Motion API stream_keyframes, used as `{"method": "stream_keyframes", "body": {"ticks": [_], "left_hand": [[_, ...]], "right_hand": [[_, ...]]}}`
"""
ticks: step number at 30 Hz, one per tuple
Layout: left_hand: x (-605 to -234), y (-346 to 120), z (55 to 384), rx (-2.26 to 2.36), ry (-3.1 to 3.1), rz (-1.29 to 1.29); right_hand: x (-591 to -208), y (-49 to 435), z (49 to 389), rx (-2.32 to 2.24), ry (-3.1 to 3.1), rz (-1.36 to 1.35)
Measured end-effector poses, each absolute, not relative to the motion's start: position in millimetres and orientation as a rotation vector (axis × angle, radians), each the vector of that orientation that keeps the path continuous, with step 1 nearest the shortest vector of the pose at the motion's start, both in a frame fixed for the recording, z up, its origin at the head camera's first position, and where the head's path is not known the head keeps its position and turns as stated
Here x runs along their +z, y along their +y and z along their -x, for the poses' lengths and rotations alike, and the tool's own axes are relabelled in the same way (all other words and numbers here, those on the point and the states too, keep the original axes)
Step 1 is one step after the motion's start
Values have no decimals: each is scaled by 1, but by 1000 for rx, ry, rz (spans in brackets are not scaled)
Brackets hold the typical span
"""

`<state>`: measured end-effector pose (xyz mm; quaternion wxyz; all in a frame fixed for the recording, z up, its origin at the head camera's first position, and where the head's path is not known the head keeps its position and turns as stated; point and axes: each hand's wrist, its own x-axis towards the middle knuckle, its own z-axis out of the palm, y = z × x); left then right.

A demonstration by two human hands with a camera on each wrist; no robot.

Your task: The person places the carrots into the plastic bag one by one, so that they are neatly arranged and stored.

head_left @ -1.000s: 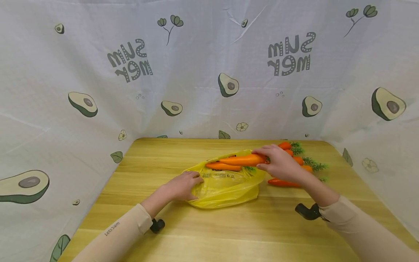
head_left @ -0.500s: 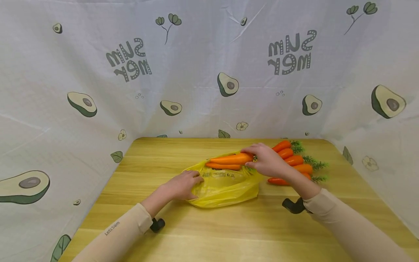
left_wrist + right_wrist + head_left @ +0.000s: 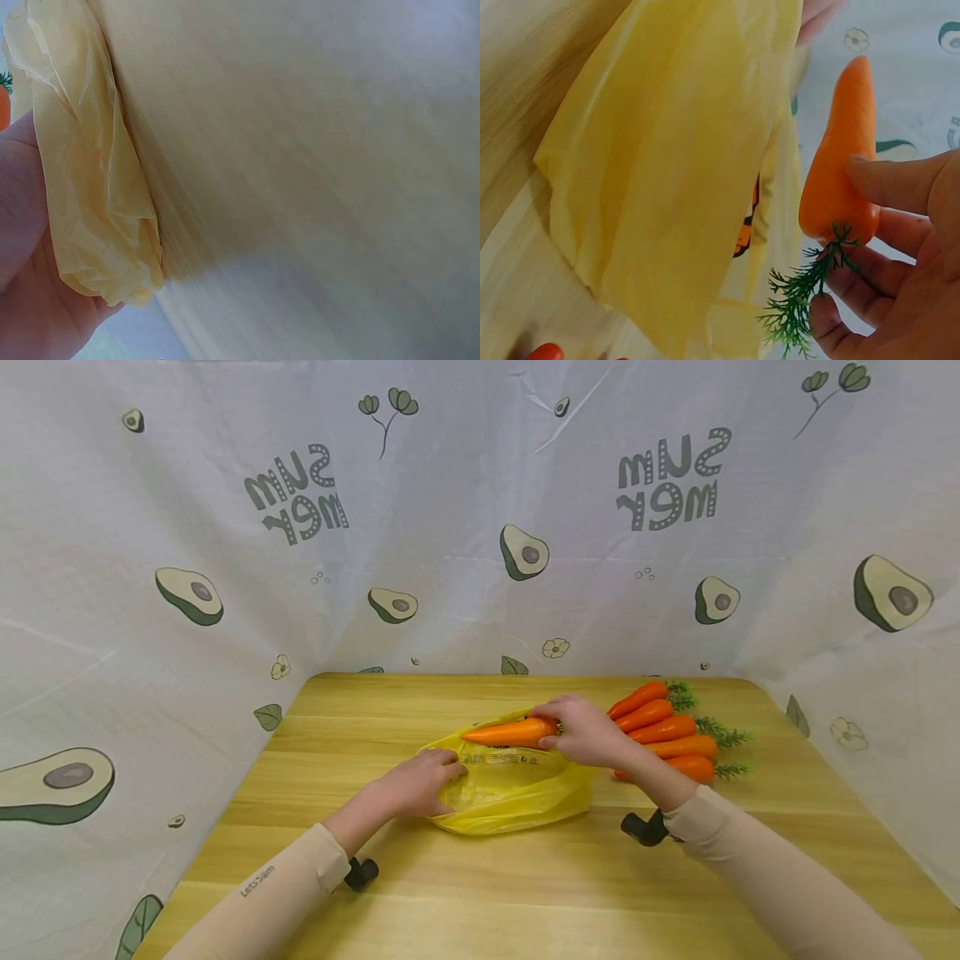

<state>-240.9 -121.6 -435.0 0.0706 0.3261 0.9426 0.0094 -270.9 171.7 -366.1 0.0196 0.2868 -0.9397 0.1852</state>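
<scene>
A yellow plastic bag (image 3: 517, 806) lies on the table with its mouth spread open. At its left end, my left hand (image 3: 420, 785) holds the rim; in the left wrist view, crumpled plastic (image 3: 97, 187) lies against that hand (image 3: 30, 247). My right hand (image 3: 588, 731) grips an orange carrot (image 3: 510, 732) near its leafy end, over the bag's mouth, tip pointing left. In the right wrist view, thumb and fingers pinch the carrot (image 3: 844, 157), its green top (image 3: 802, 300) hanging beside the fingers. The carrot seen earlier in the bag is hidden now.
Several carrots (image 3: 663, 731) with green tops lie in a row right of the bag, partly behind my right forearm. A patterned white cloth (image 3: 450, 527) encloses the back and sides of the wooden table (image 3: 495, 893).
My right hand has moved left with the carrot, bringing it farther over the bag's mouth. More of the carrots on the right show now. My left hand has stayed in place.
</scene>
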Motion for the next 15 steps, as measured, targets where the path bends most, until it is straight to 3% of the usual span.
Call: {"method": "stream_keyframes", "body": {"ticks": [15], "left_hand": [[-434,-122,242,18,2845,-1012]], "right_hand": [[-382,152,275,574,-2944,-900]]}}
